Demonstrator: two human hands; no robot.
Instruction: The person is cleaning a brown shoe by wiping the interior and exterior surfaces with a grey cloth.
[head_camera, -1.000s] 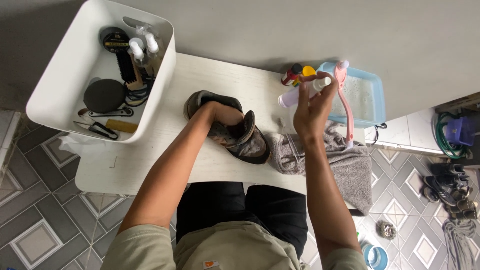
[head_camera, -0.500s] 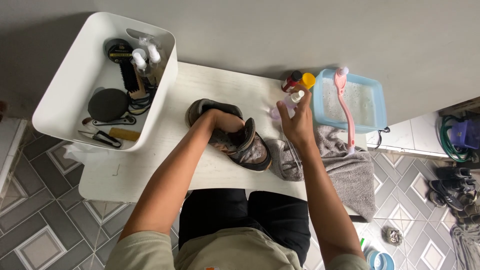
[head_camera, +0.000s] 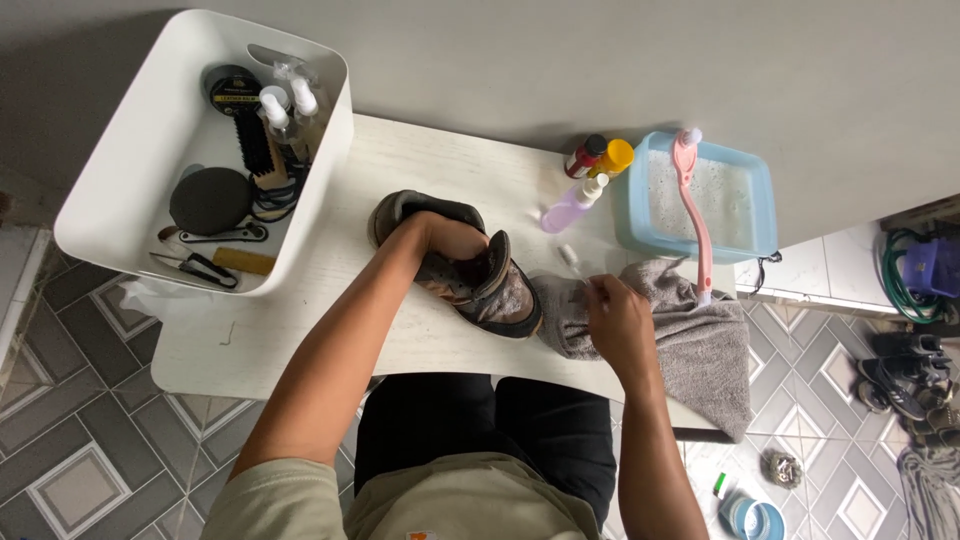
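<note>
White wood-grain surface (head_camera: 330, 300) against a plain grey wall, patterned grey floor tiles below. Left end carries a white plastic bin (head_camera: 120, 130) overhanging the edge, packed with brushes, tins and spray bottles. Right end: pale blue basin (head_camera: 760, 215) of foamy water, pink long-handled brush (head_camera: 697, 215) lying across it, small bottles (head_camera: 590, 165) just beside. Bare room along the near-left part of the surface. Worn brown shoe (head_camera: 495, 290) sits mid-surface, toe toward the right; left hand (head_camera: 450, 240) is pushed inside its opening, holding it. Grey towel (head_camera: 690, 330), soft and rumpled, touches the toe and drapes over the near edge. Right hand (head_camera: 615, 320) rests on the towel, fingers pinched narrow on cloth.
</note>
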